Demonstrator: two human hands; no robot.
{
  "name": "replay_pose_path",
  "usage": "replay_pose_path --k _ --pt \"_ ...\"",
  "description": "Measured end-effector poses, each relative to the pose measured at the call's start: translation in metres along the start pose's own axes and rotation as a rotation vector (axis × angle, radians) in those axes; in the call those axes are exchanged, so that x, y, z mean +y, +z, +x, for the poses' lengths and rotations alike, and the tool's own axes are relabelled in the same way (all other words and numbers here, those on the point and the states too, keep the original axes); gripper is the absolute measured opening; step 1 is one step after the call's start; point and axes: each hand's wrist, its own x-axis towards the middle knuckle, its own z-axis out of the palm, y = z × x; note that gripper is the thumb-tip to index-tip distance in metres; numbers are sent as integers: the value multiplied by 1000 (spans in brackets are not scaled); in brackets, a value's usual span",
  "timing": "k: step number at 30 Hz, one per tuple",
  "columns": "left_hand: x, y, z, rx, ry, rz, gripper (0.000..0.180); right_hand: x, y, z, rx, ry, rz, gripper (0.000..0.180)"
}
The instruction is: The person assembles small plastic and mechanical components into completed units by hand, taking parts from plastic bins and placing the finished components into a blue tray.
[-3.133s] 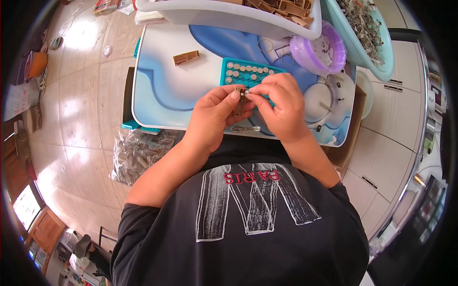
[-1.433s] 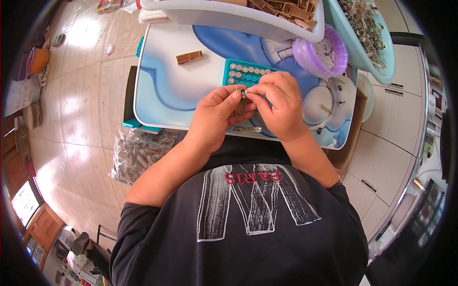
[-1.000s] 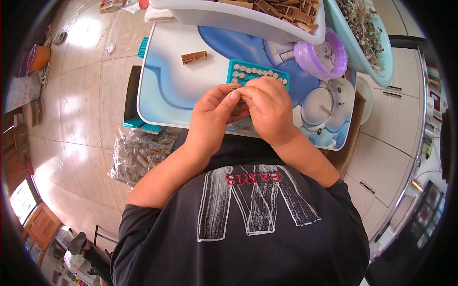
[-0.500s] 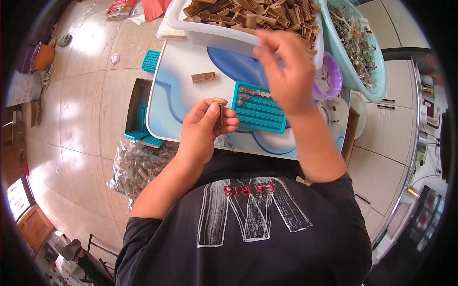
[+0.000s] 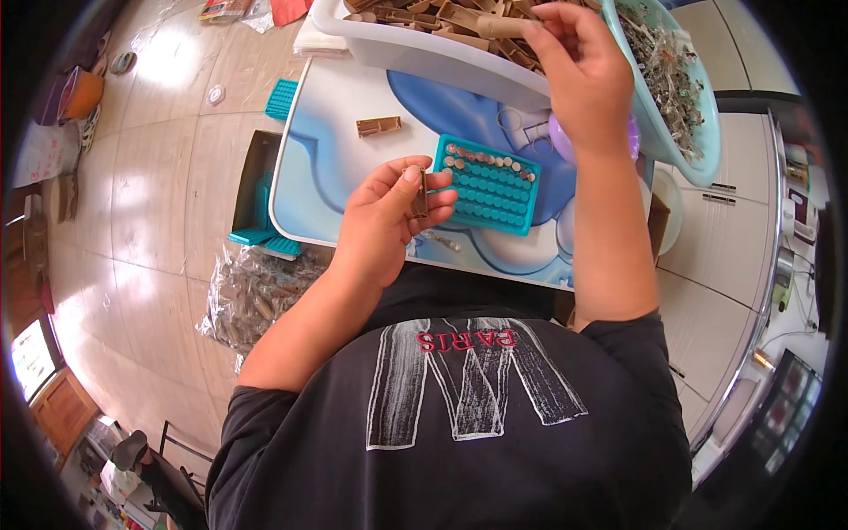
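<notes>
My left hand is closed around a small brown plastic casing, its thumb pressed on the top end. Over the white bin at the far side, my right hand pinches a tan plastic casing by one end. Many similar brown casings fill that bin. Between my hands stands a teal tray with rows of round pockets; small round metallic discs sit in its far rows. Another brown casing lies alone on the table, left of the tray.
A purple bowl stands partly behind my right wrist, next to scissors. At the right, a light-blue basin holds tangled small parts. Left of the table are an open box with teal trays and a clear bag of parts.
My right hand has moved up and right to the bin and now clearly grips a tan casing. My left hand, still holding its casing, has shifted slightly right and up.
</notes>
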Motion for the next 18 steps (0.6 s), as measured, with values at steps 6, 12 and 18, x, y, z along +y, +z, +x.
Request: replay_pose_path --k 6,12,18 --pt "-5 13 -2 -42 -14 32 25 -3 -1 -79 250 174 224 19" --pt "-16 20 3 -104 -50 -34 23 7 9 -145 63 -143 -216 24" --pt "-21 20 0 -143 -152 104 25 6 0 -143 -137 -187 -192 34"
